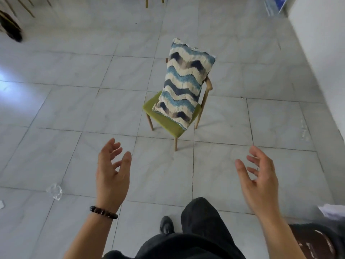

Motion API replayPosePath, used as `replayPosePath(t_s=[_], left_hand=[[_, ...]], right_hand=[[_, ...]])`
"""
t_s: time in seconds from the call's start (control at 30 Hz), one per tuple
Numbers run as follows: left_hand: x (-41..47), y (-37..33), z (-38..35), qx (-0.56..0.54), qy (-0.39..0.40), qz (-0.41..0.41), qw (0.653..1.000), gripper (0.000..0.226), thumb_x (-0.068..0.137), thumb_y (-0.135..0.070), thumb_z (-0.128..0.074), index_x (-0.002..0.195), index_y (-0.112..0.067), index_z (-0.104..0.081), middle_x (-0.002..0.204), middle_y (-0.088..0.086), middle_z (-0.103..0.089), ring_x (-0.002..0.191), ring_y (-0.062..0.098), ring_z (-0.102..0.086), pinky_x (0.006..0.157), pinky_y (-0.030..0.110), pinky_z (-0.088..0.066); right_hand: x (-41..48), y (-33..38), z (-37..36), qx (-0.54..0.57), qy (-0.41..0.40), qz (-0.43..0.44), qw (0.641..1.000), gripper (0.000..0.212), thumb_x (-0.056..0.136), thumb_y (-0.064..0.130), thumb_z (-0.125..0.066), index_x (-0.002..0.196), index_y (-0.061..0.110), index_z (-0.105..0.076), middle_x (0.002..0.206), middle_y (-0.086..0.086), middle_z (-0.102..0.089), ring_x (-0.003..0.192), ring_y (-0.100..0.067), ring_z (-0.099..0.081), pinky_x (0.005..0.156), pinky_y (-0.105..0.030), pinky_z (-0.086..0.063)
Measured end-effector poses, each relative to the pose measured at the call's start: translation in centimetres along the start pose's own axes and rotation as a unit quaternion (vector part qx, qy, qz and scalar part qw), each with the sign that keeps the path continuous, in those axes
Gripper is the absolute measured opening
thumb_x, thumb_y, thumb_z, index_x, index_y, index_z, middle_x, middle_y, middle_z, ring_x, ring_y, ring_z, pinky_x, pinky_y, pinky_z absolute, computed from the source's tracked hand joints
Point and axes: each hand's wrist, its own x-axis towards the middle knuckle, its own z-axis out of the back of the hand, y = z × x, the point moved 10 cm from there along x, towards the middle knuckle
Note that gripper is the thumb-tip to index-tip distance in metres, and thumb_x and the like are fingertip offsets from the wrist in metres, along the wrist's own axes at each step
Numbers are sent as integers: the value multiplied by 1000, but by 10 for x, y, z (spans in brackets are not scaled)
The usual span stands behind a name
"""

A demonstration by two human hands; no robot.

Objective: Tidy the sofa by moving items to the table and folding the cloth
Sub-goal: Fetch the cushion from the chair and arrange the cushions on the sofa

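A cushion (184, 83) with blue, navy and cream zigzag stripes stands upright on a small wooden chair (168, 124) with a green seat, leaning against its backrest. Both of my hands are raised in front of me, well short of the chair. My left hand (112, 174), with a dark bead bracelet at the wrist, has relaxed spread fingers and holds nothing. My right hand (259, 180) is likewise empty, fingers loosely spread. No sofa, table or cloth is visible.
Pale grey floor tiles (74, 109) surround the chair. A crumpled clear plastic piece (55, 190) lies on the floor at the left. A white wall (321, 53) runs along the right. A dark worn object (317, 242) sits at the bottom right. Thin chair legs (24, 8) show at top left.
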Motion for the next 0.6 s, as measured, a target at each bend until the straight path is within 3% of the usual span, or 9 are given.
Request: replayPosePath(t_s=[0.33,0.47,0.6], left_hand=[[231,-4,-180,53,45,23,997,48,95,-14,-57,140,-16,-40,131,-1,-53,119,11,-54,82,14,-42],[316,-21,-233,57,52,34,996,46,95,-14,-56,139,-15,-41,131,0,-54,117,11,-55,82,15,-43],[393,-14,-284,37,44,57,997,41,97,-12,-54,136,-12,-44,127,4,-56,114,13,-57,81,16,-46]], right_hand=[[262,-45,-124,22,29,-55,998,59,91,38,-60,143,20,-39,136,5,-49,118,-8,-52,95,-32,-50],[361,-40,-161,5,61,-61,996,58,92,37,-60,143,21,-39,137,6,-48,116,-7,-52,92,-27,-49],[439,-51,-200,8,74,-82,994,58,93,36,-61,144,22,-38,135,9,-47,116,-8,-53,91,-31,-51]])
